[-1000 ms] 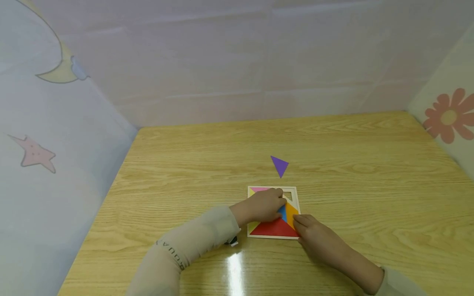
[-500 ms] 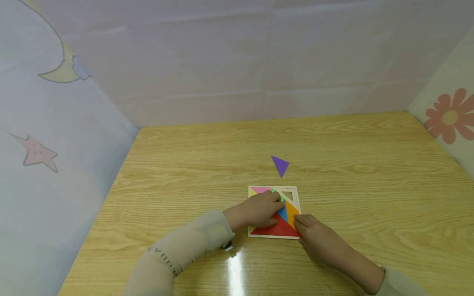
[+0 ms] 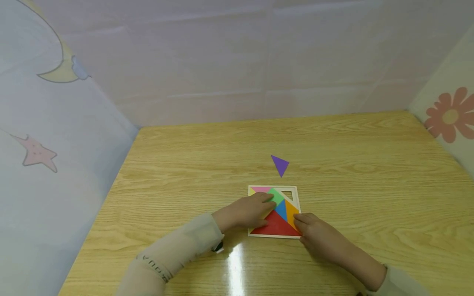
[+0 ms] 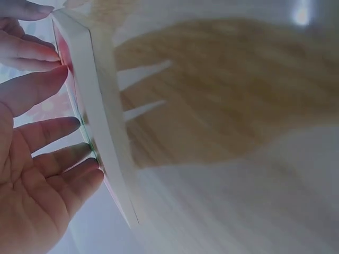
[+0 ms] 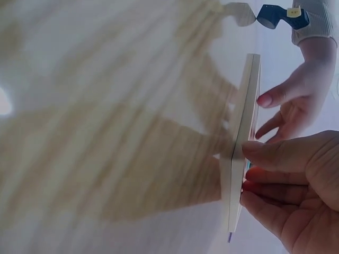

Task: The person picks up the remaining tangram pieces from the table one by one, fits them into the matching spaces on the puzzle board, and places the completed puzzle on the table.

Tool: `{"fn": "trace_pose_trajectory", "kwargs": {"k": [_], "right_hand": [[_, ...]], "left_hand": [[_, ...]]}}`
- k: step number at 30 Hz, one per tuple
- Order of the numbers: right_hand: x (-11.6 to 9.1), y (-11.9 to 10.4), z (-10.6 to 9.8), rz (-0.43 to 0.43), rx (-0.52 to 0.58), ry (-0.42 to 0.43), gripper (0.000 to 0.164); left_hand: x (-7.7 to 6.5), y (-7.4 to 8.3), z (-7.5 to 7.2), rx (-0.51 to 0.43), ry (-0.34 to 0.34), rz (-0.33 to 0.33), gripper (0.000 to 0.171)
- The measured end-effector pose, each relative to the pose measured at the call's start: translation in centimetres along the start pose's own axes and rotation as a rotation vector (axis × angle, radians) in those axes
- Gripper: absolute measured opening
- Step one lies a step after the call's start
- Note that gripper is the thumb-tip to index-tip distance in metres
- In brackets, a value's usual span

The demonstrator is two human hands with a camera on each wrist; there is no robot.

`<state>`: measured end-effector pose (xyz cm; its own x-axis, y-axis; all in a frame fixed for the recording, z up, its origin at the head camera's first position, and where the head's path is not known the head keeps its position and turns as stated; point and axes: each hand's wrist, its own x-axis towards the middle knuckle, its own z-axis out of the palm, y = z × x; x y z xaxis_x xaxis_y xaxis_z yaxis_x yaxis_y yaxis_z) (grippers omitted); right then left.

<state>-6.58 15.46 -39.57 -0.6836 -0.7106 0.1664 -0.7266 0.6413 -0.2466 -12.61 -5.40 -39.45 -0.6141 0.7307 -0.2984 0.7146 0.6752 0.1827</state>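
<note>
A square tangram board (image 3: 274, 236) with a pale frame lies on the table. Set in it are a green piece (image 3: 277, 196), a blue triangle (image 3: 282, 211), an orange piece (image 3: 291, 211), a red triangle (image 3: 277, 227) and a pink piece (image 3: 260, 189); yellow shows at its left. My left hand (image 3: 249, 211) rests over the left half, its spread fingertips touching the pieces, as the left wrist view shows. My right hand (image 3: 320, 238) grips the near right edge, thumb on the frame (image 5: 244, 116) and fingers by the orange piece. A purple triangle (image 3: 281, 165) lies beyond the board.
The board's far right corner has a triangular opening (image 3: 288, 195) with wood showing through. A dark device (image 3: 218, 246) is at the left wrist. Printed cloth walls (image 3: 237, 61) stand behind and beside the wooden table (image 3: 185, 164).
My left hand has drawn back to the left across the board, uncovering the green piece and more of the blue and red triangles. The right hand has stayed at the edge.
</note>
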Motion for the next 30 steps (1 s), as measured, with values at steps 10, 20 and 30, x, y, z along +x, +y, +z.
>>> {"fn": "trace_pose_trajectory", "kwargs": {"k": [10,20,30], "right_hand": [[0.1,0.3,-0.7,0.071,0.085,-0.094,0.033],[0.5,1.2,-1.4,0.154,0.184,-0.19,0.032],[1.3,2.4,-1.9,0.107,0.181,-0.131,0.023]], "left_hand": [[-0.8,-0.8,0.1,-0.065,-0.032,-0.002,0.057],[-1.8,-1.5,-0.3,-0.073,-0.015,0.032,0.06],[-1.6,-1.8,-0.5,-0.117,-0.049,0.031,0.065]]}}
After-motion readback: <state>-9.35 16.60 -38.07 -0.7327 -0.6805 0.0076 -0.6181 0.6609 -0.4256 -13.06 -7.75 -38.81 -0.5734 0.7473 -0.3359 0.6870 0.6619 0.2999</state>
